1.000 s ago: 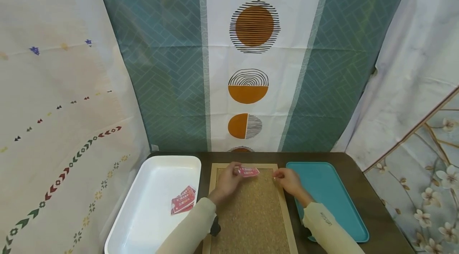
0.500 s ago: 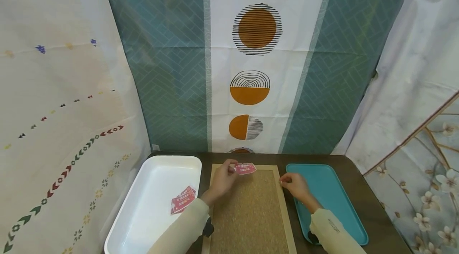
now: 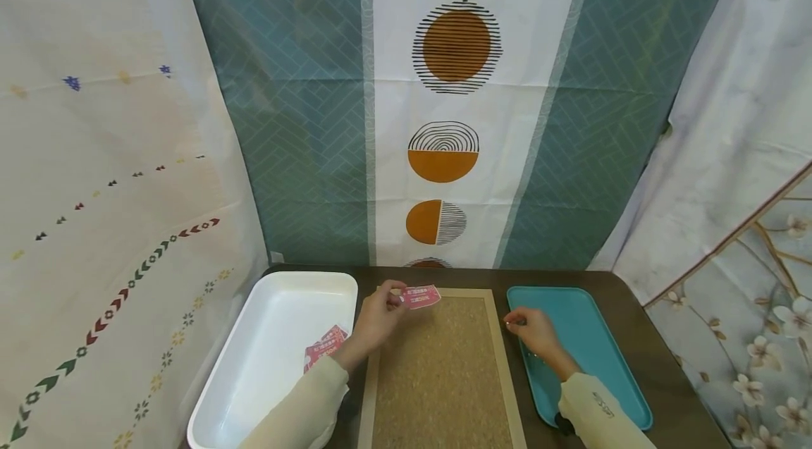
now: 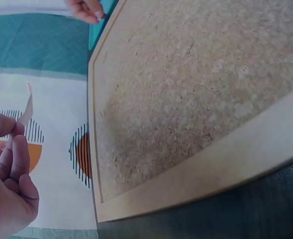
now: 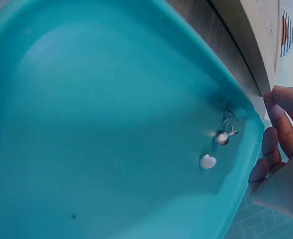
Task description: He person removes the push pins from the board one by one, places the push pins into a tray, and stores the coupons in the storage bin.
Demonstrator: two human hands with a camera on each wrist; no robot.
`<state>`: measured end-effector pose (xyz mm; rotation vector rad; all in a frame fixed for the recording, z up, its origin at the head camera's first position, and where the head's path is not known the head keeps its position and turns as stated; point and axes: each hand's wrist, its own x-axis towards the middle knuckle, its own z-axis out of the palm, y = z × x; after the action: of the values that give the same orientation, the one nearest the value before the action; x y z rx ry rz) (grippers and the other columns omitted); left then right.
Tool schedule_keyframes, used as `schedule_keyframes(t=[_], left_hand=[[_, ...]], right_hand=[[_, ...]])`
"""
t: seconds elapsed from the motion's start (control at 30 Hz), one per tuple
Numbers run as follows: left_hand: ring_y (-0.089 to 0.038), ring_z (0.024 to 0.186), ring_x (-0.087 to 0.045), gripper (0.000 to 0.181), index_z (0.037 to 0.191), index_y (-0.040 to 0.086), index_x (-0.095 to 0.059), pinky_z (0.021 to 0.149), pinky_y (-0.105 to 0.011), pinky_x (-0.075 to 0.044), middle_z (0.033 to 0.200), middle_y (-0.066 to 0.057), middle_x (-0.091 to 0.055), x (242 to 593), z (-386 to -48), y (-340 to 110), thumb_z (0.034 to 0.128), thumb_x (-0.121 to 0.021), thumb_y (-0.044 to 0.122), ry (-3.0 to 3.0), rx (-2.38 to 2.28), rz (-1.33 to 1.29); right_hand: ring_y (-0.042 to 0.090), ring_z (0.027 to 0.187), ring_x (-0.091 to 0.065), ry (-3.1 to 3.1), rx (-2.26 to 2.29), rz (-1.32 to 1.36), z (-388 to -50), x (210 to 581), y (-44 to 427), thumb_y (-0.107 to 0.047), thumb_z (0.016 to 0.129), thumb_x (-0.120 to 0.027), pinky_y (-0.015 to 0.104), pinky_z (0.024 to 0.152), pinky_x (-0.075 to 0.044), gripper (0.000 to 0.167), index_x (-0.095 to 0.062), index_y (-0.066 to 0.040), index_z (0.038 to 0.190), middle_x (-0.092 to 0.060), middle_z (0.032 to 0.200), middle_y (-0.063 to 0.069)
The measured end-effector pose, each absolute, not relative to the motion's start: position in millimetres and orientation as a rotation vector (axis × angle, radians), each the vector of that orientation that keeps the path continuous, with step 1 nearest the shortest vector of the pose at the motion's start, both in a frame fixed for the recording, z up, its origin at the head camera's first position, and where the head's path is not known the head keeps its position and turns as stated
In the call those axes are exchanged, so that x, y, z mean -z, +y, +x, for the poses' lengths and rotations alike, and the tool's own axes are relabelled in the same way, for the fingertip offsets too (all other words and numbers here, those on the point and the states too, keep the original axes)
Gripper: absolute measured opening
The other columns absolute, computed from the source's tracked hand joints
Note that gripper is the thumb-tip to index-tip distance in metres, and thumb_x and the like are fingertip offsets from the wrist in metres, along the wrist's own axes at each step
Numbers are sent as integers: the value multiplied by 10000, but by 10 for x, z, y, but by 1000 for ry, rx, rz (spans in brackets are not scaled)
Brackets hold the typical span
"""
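My left hand (image 3: 374, 326) pinches one end of a red printed coupon (image 3: 421, 297) between thumb and fingertips, above the top left corner of a wood-framed corkboard (image 3: 447, 375). In the left wrist view that coupon (image 4: 28, 107) appears nearly edge-on. To the right of the board, my right hand (image 3: 538, 335) pinches a tiny pale, shiny thing, apparently a thumbtack (image 4: 100, 19), over the near-left rim area of a teal tray (image 3: 586, 343). Several metal thumbtacks (image 5: 207, 161) lie in one end of this tray, as the right wrist view shows.
On the left stands a white tray (image 3: 266, 336) with more red coupons (image 3: 325, 347) near its right side, partly behind the left forearm. The dark table (image 3: 660, 364) ends against patterned curtains (image 3: 304, 118) at the back.
My left hand has carried the coupon leftward, from the board's upper middle to its top left corner. The right hand has drawn away from the board's right edge toward the teal tray.
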<state>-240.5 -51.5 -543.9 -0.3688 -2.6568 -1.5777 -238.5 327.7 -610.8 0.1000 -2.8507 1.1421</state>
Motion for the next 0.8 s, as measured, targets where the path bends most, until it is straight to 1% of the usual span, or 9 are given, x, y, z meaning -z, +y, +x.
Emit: schedule_keyframes(t=[0.13,0.23,0.43,0.7,0.8], left_hand=[[-169,872,-694,341,1313,120,-634,722,-311,-588,986,-53,-739,5453,-2387,-596,989,-739,136,-2652,1568,-381],[-158,882,-702,350,1316,126,-637,720,-290,-588,992,-47,-745,5462,-2373,-644,984,-745,137,-2649,1570,-352],[-149,820,-686,355,1313,84,-642,665,-251,-565,956,-75,-750,5459,-2359,-757,972,-741,75,-2612,1581,-329],[-156,792,-652,398,1336,67,-623,644,-245,-548,913,-48,-728,5473,-2286,-1000,960,-753,72,-2610,1599,-244],[-148,799,-648,406,1343,71,-617,654,-245,-536,910,-35,-733,5504,-2251,-1073,963,-757,91,-2639,1575,-212]], right_hand=[[203,823,-685,-2838,-1135,111,-2361,6130,3315,-2,908,-764,343,703,-535,73,-788,-29,971,-776,913,81],[201,816,-691,-2829,-1119,99,-2350,6135,3353,9,900,-767,344,709,-537,73,-790,-34,954,-773,893,76],[222,827,-703,-2840,-1099,104,-2327,6098,3417,11,896,-756,361,718,-541,84,-791,-26,962,-780,896,83],[273,865,-717,-2828,-1081,135,-2252,6117,3483,12,900,-756,411,767,-564,57,-783,-5,947,-785,912,110],[267,868,-715,-2827,-1085,98,-2202,6159,3534,16,887,-767,400,772,-561,54,-778,-4,936,-783,905,104]])
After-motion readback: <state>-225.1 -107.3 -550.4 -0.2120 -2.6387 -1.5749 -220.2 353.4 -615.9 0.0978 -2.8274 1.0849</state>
